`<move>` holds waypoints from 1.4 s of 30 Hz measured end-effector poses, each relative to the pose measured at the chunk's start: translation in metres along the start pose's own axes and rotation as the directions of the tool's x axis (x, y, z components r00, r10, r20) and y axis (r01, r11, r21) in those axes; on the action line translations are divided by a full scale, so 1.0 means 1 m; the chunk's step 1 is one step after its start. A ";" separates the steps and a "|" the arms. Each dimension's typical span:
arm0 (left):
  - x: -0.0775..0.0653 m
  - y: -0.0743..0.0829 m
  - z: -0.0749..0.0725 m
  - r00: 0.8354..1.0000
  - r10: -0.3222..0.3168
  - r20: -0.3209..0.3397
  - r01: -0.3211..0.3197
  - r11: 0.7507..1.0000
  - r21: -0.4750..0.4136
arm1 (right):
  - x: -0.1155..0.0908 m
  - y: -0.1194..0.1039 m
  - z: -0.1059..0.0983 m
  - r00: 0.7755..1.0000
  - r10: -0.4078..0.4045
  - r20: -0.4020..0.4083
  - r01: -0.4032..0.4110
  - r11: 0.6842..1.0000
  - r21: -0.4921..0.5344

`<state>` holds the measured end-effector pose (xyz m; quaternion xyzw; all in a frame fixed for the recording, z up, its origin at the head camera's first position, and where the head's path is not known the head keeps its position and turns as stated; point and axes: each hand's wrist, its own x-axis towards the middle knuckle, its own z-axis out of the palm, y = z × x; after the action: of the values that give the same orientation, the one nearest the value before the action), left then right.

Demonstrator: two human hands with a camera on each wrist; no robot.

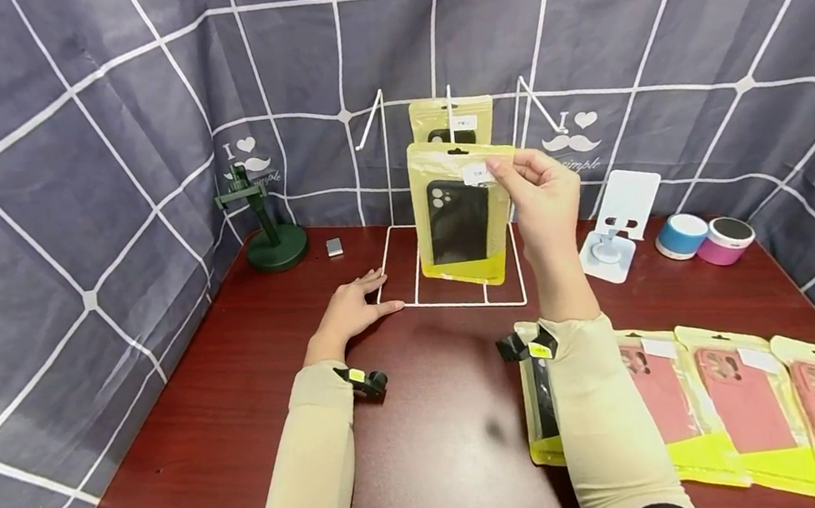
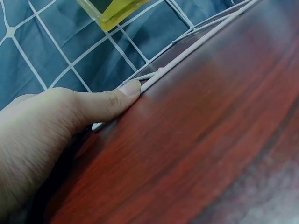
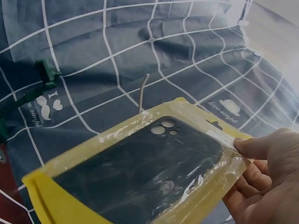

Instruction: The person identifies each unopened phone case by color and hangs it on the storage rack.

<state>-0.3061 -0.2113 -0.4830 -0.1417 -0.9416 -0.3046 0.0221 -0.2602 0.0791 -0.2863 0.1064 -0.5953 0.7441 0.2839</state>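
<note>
A dark red tabletop (image 1: 441,418), wood-grained and glossy with a pale sheen at lower centre, filled the lower part of the head view. Grey-blue cloth (image 1: 294,57) with white grid lines hung behind it and along both sides, wrinkled at upper left and printed with hearts and moustaches.

At the centre, the right hand (image 1: 547,192) had its grip pinching the upper right corner of a yellow packet (image 1: 458,223) with a black case inside. The packet was held up in front of a white wire rack (image 1: 451,305), above its base; whether it touched the middle prong could not be told. Another packet (image 1: 430,121) showed behind it. Left of centre, the left hand (image 1: 353,306) lay with its grip spread at the rack's front corner, thumb on the front wire.

A green stand (image 1: 277,248) stood at centre left, a white stand (image 1: 618,213) at centre right, with a blue speaker (image 1: 680,236) and a pink speaker (image 1: 726,240) beyond. Pink-case packets (image 1: 753,407) lay at lower right.
</note>
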 end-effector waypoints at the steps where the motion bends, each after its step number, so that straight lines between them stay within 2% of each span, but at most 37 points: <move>1: 0.000 0.000 0.001 1.000 0.002 0.000 -0.002 1.000 -0.002 | 0.003 0.001 0.001 1.000 0.002 0.004 -0.002 1.000 -0.024; 8: -0.005 -0.005 0.000 0.999 -0.026 -0.023 0.026 1.000 0.012 | 0.020 0.006 0.015 0.999 0.002 0.054 0.005 0.991 -0.134; 12: -0.008 -0.007 -0.002 0.999 -0.033 -0.027 0.034 0.999 0.018 | 0.031 0.012 0.020 0.997 0.036 0.072 -0.023 0.982 -0.187; 16: -0.007 -0.007 -0.001 0.999 -0.029 -0.017 0.029 0.999 0.022 | 0.040 0.018 0.018 0.996 0.061 0.066 -0.043 0.969 -0.243; 23: -0.005 -0.005 0.004 1.000 -0.025 -0.003 0.025 0.999 0.027 | 0.055 0.031 0.014 0.999 0.024 0.037 -0.009 0.939 -0.344; 32: -0.005 -0.003 0.002 1.000 -0.023 0.005 0.023 1.000 0.013 | 0.075 0.043 0.018 0.997 0.074 0.002 -0.069 0.937 -0.343; 37: -0.004 -0.002 0.000 1.000 -0.013 -0.009 0.014 1.000 0.026 | 0.080 0.043 0.021 0.994 0.113 0.001 -0.106 0.933 -0.345; 42: -0.002 0.000 0.002 1.000 0.005 -0.003 -0.005 1.000 0.023 | 0.081 0.044 0.018 0.993 0.115 -0.009 -0.110 0.919 -0.379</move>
<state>-0.3043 -0.2106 -0.4845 -0.1432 -0.9446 -0.2942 0.0259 -0.3537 0.0805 -0.2774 0.0200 -0.7349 0.6295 0.2517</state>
